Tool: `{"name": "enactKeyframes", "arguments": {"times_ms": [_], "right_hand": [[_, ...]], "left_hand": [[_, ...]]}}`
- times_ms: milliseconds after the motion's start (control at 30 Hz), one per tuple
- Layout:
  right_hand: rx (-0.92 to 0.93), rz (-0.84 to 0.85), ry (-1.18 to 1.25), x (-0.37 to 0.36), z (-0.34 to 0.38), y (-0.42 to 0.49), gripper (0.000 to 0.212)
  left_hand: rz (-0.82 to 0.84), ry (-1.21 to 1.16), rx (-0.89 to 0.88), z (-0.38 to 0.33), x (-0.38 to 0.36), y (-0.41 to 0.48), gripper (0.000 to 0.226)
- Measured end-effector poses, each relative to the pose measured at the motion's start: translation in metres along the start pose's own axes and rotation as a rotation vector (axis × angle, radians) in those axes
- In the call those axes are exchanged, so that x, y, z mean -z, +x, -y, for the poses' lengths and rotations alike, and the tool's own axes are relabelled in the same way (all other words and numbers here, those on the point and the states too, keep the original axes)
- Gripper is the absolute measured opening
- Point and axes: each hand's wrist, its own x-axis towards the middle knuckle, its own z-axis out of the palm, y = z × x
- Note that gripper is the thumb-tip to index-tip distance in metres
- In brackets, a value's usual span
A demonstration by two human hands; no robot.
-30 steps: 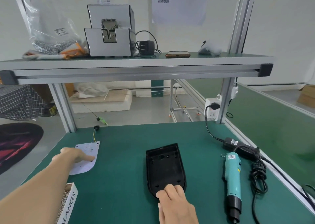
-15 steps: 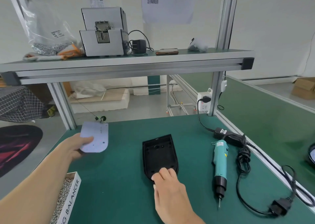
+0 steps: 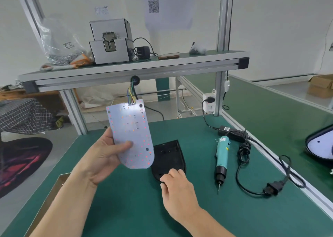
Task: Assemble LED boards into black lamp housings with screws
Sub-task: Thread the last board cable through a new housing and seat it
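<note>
Soft, even light fills the room; shadows on the bench point(image 3: 234, 218) are faint. Glare whitens the LED board point(image 3: 131, 128) near its top, and the frame posts point(image 3: 222, 38) tilt with lens distortion.

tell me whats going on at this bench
A person is putting a lamp together at a green table. The left hand holds a white LED board up in the air, wires at its top. The right hand grips the near end of the black housing, which lies open on the table. The board is not in the housing yet, and the screwdriver lies untouched to the right.
</note>
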Motion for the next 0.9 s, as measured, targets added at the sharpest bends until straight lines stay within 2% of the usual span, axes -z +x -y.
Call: {"name": "enactKeyframes", "arguments": {"times_ms": [200, 300, 333, 400, 433, 500, 567, 600, 633, 700, 733, 767, 867, 900], "right_hand": [[0.042, 0.058, -0.012, 0.025, 0.004, -0.033, 0.013], [-0.112, 0.127, 0.119, 0.04, 0.005, -0.028, 0.03], [-0.162, 0.109, 0.177, 0.046, 0.005, -0.02, 0.03], [-0.277, -0.05, 0.334, 0.059, 0.003, 0.005, 0.029], [-0.343, -0.129, 0.419, 0.067, 0.001, 0.02, 0.039], [-0.402, -0.173, 0.576, 0.082, -0.003, 0.052, 0.063], [-0.332, -0.105, 0.643, 0.091, -0.008, 0.079, 0.083], [-0.275, -0.048, 0.638, 0.093, -0.009, 0.089, 0.081], [-0.222, 0.016, 0.626, 0.093, -0.01, 0.096, 0.069], [-0.124, 0.165, 0.518, 0.088, -0.009, 0.104, 0.03], [-0.08, 0.24, 0.459, 0.086, -0.008, 0.103, 0.02], [-0.055, 0.313, 0.438, 0.084, -0.007, 0.1, 0.022], [0.011, 0.49, 0.518, 0.073, -0.003, 0.082, 0.062], [0.032, 0.55, 0.489, 0.067, 0.0, 0.077, 0.061]], "left_hand": [[0.105, 0.206, -0.043, -0.021, -0.034, -0.024, 0.063], [0.147, 0.249, -0.084, -0.027, -0.048, -0.034, 0.054], [0.155, 0.239, -0.106, -0.028, -0.053, -0.036, 0.049], [0.171, 0.209, -0.159, -0.031, -0.062, -0.041, 0.041], [0.18, 0.192, -0.184, -0.033, -0.066, -0.043, 0.038], [0.202, 0.149, -0.225, -0.04, -0.075, -0.046, 0.034], [0.233, 0.092, -0.26, -0.047, -0.082, -0.046, 0.041], [0.241, 0.058, -0.276, -0.05, -0.085, -0.046, 0.047], [0.255, 0.027, -0.296, -0.052, -0.087, -0.046, 0.049], [0.291, -0.03, -0.326, -0.056, -0.09, -0.044, 0.045], [0.302, -0.054, -0.329, -0.057, -0.091, -0.043, 0.045], [0.308, -0.075, -0.325, -0.057, -0.092, -0.043, 0.05], [0.301, -0.111, -0.294, -0.054, -0.092, -0.039, 0.049], [0.305, -0.101, -0.283, -0.054, -0.094, -0.039, 0.045]]}}
